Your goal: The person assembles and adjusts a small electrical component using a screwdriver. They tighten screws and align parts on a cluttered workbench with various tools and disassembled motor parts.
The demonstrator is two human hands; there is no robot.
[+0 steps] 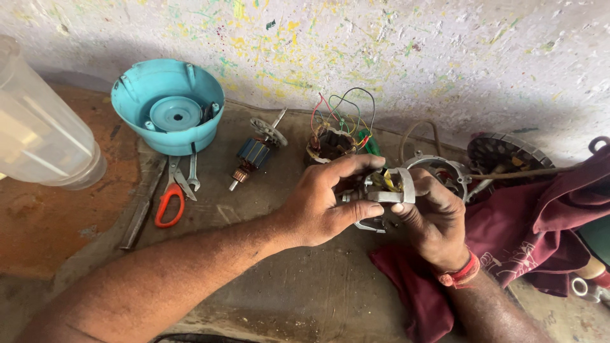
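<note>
Head view: both hands on one metal bracket (387,190).
Left hand (321,206) and right hand (432,222) gripped it together, above the maroon cloth (508,228).

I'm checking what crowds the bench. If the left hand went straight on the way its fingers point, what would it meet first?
The left hand points rightward across the grey metal motor bracket it grips; beyond that it would likely meet the right hand first, then the maroon cloth, though depth is unclear.

A turquoise housing (168,105) stands by the paint-flecked wall (413,44). Before it lie orange-handled pliers (170,202) and a spanner (193,173). Nearby: an armature (253,156), a wired stator (332,141), a clear jar (39,136), a maroon cloth (527,222).
</note>
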